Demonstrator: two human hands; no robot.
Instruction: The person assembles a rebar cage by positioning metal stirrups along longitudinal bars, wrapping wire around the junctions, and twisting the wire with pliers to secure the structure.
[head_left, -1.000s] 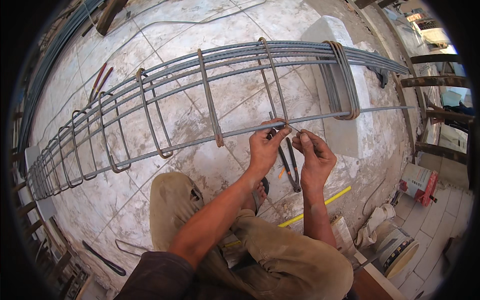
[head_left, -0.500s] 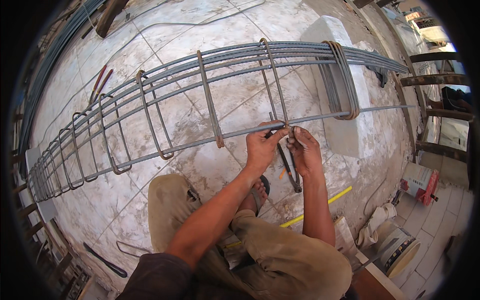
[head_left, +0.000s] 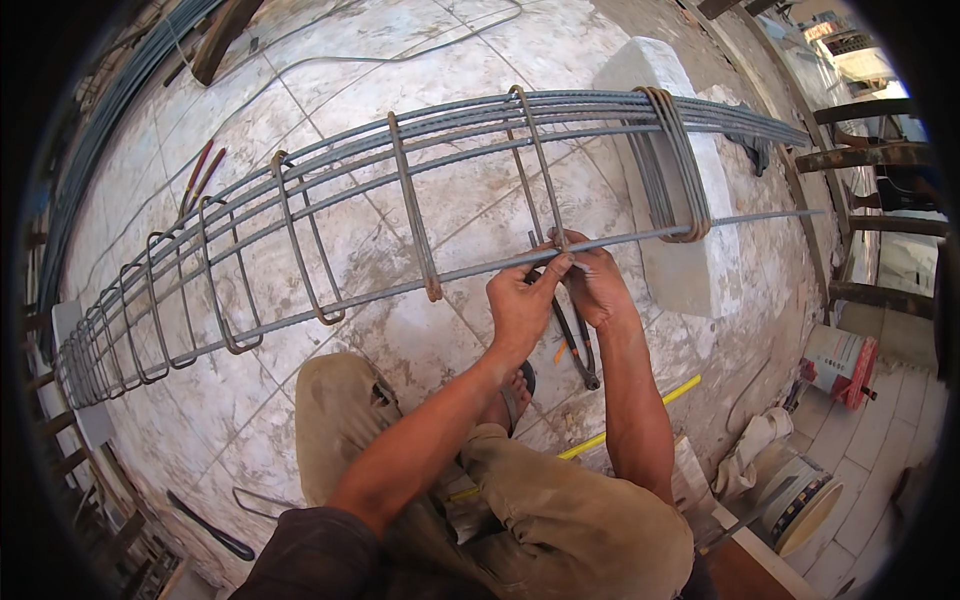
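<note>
A long rebar cage (head_left: 460, 155) lies across the scene, with bent steel stirrups (head_left: 410, 200) around its bars. At its near bar (head_left: 460, 272), my left hand (head_left: 520, 308) is closed, thumb and fingertips pinched by the foot of one stirrup (head_left: 541, 165). A pair of dark-handled pincers (head_left: 573, 345) hangs head down from this hand, one handle running behind its fingers. My right hand (head_left: 600, 287) is closed at the same crossing, its fingertips reaching up behind the bar. Whatever the fingertips pinch is too small and hidden to make out.
The cage's right end rests on a pale block (head_left: 690, 265), near several bundled stirrups (head_left: 685, 170). Red-handled pliers (head_left: 203, 178) lie beyond the cage. A yellow strip (head_left: 640, 418) crosses the floor by my right forearm. Buckets (head_left: 800, 500) stand at lower right.
My right hand has moved up and left, its fingers now behind the bar by the stirrup. My left hand stays at the crossing, and the pincers still hang there.
</note>
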